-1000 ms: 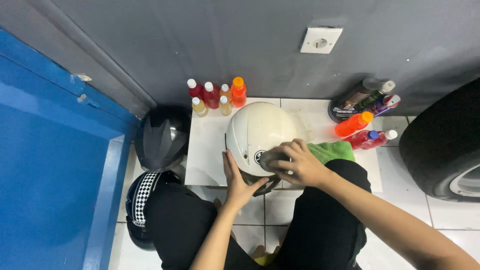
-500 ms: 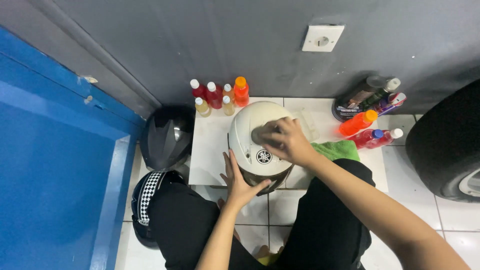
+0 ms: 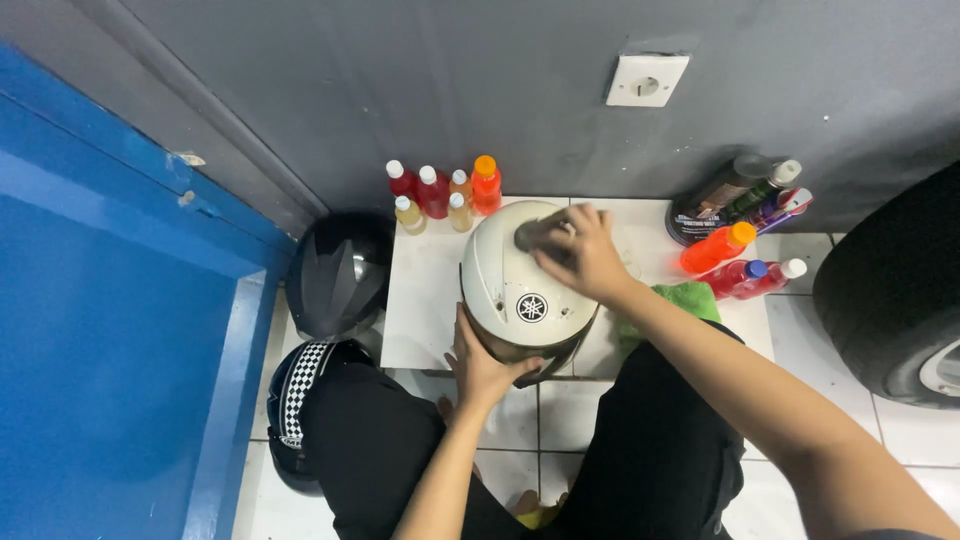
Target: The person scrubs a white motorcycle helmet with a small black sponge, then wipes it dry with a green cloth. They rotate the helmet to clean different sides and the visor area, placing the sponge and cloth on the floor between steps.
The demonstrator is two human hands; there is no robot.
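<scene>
While your right hand (image 3: 585, 258) presses a dark pad (image 3: 535, 232) against the helmet (image 3: 520, 285), note that its fingers (image 3: 570, 228) are curled closed over the pad and pin it flat to the shell. One second ago this hand worked low on the near face of the shell, close to the round emblem (image 3: 532, 307); half a second ago it had climbed to mid-crown; it now sits at the far upper edge, near the bottles. Read this as a wiping stroke that has travelled from the near side over the crown, so the near face and the emblem now lie uncovered. Your left hand (image 3: 483, 362) is spread open, fingers splayed, and cups the near lower rim of the helmet from below, as it did in both earlier views, holding the shell steady. The helmet stands on a white tile slab (image 3: 425, 300) between your knees, crown tilted away from you. A row of small red, yellow and orange bottles (image 3: 440, 195) stands just beyond it against the grey wall (image 3: 400, 90). A green cloth (image 3: 688, 298) lies to the right beside your forearm, with more bottles (image 3: 740, 250) past it. A black helmet (image 3: 335, 275) and a checkered helmet (image 3: 300, 400) rest to the left, and a tyre (image 3: 890, 290) stands at the right edge.
</scene>
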